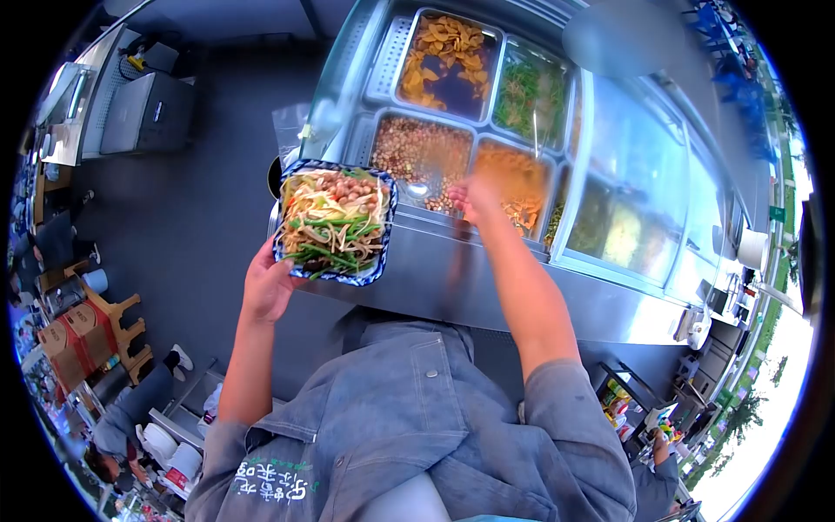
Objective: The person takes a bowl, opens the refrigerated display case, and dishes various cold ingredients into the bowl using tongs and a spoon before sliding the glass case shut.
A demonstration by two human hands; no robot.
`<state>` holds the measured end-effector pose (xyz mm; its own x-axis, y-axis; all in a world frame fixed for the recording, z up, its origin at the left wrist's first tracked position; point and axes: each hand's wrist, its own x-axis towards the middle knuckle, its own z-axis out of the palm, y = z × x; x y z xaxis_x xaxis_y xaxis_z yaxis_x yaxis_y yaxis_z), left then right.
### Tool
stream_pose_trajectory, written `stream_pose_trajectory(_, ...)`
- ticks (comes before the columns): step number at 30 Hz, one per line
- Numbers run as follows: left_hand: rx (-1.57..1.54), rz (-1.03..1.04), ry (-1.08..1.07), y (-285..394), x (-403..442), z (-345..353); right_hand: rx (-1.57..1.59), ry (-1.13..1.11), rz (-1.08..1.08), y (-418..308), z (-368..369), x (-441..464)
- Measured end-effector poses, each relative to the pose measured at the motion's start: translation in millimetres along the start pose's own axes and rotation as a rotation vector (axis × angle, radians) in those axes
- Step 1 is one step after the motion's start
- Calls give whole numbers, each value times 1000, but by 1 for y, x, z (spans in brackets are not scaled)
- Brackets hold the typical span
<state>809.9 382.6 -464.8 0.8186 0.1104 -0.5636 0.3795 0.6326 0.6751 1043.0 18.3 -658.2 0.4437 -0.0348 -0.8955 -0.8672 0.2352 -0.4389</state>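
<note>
My left hand [268, 280] is closed on the lower left edge of a square dish [389, 219] with a blue-and-white patterned rim. Noodle-like strips, green vegetable pieces and shredded pale vegetables [344, 224] fill it, with peanuts [345, 188] heaped on top. Over the front of the food counter, my right hand [472, 200] is blurred, its fingers bunched together. It is at the border between a metal pan of peanuts [409, 148] and a pan of orange shreds [513, 183]. What those fingers hold, if anything, is too smeared to make out.
Behind are pans of yellow-brown chips [448, 52] and chopped greens [526, 91]. Glass panels [631, 174] cover the counter's right part, and its steel front edge [504, 261] runs before me. Cardboard boxes [78, 341] stand at lower left. Other people [130, 426] are at the sides.
</note>
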Motion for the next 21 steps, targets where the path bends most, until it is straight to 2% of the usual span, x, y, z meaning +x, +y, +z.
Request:
stream_pose_trajectory(1,-1,1,25,-1,-2,1,5,3,16,7,3,26)
stream_pose_trajectory(3,-4,1,39,-3,-4,3,204,-45,-60,27,5,83)
stream_pose_trajectory(5,-23,13,48,-4,-6,4,249,-45,-203,10,21,54)
stream_pose_trajectory(10,-55,22,29,-11,-2,1,-58,-68,-388,-1,28,5)
stream_pose_trajectory(12,-71,27,19,-10,-2,3,-116,-152,-386,2,13,2)
stream_pose_trajectory(15,-55,23,0,-8,1,6,-100,-183,-380,0,-3,-47)
stream_pose_trajectory(21,-46,-1,-50,-3,5,2,-99,-298,-508,-17,-30,-169)
